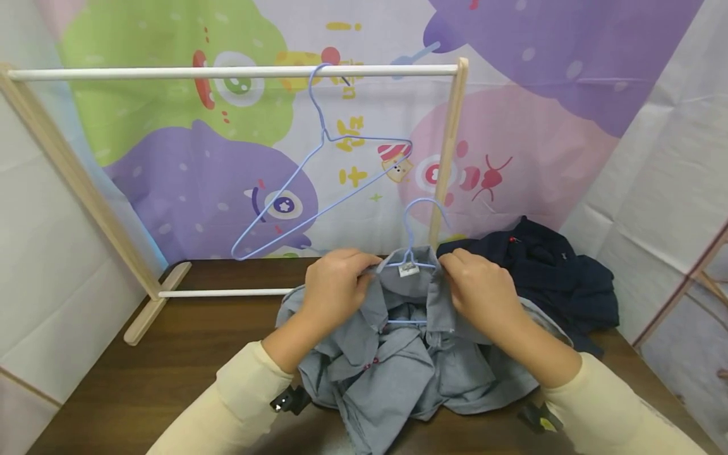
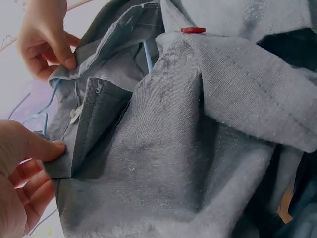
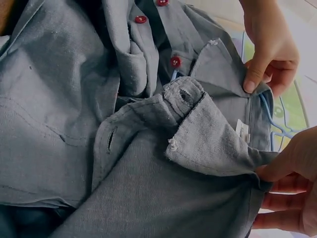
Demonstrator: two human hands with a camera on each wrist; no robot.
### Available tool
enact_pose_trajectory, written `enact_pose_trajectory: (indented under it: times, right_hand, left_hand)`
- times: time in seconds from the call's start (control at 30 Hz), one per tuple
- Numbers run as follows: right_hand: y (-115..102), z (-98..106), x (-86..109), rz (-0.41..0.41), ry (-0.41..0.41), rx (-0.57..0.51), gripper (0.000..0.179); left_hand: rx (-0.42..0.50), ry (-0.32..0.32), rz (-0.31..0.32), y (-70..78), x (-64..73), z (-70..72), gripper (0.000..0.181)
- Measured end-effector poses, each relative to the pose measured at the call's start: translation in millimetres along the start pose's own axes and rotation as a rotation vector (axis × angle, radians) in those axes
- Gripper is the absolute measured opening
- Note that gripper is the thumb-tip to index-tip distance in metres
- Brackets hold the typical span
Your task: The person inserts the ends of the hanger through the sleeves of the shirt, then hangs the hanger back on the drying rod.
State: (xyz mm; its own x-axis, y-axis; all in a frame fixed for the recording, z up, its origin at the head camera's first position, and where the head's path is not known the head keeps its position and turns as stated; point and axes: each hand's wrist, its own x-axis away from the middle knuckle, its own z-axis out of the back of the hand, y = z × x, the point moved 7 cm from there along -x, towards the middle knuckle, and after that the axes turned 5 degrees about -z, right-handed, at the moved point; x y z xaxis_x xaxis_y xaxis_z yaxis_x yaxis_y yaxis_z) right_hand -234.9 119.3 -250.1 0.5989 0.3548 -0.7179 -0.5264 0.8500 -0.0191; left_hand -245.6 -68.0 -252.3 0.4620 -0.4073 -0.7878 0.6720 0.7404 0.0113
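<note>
Grey cloth shirt [image 1: 398,385], rumpled in loose folds over the surface [image 1: 170,379], front partly open, collar [image 3: 210,144] held up and spread at both sides. Red buttons [image 3: 176,61] along the front, small white label [image 1: 408,270] inside the neck. Within, light-blue hanger [image 1: 409,255], hook rising upright above the neckline, lower bar showing through the opening.

Left grip [image 1: 337,282] and right grip [image 1: 481,282] both pinch, forearms [image 1: 293,341] angled inward.
</note>
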Motion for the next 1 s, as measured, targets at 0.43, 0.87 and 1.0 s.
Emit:
enact_pose_trajectory:
  times: [0.43,0.87,1.0]
  right_hand:
    - [8.1,12.9,2.5,0.017,0.064,-0.006,0.019]
    - [8.1,39.1,-7.4,0.090,0.026,-0.037,0.041]
    - [17.3,56.3,-10.5,0.051,0.053,-0.047,0.047]
  left_hand:
    - [0.037,-0.375,0.044,-25.3,0.1,8.1,0.022]
    - [-0.082,-0.160,-0.051,-23.5,11.0,43.6,0.022]
    - [-0.077,-0.091,-0.033,-29.5,15.2,60.0,0.022]
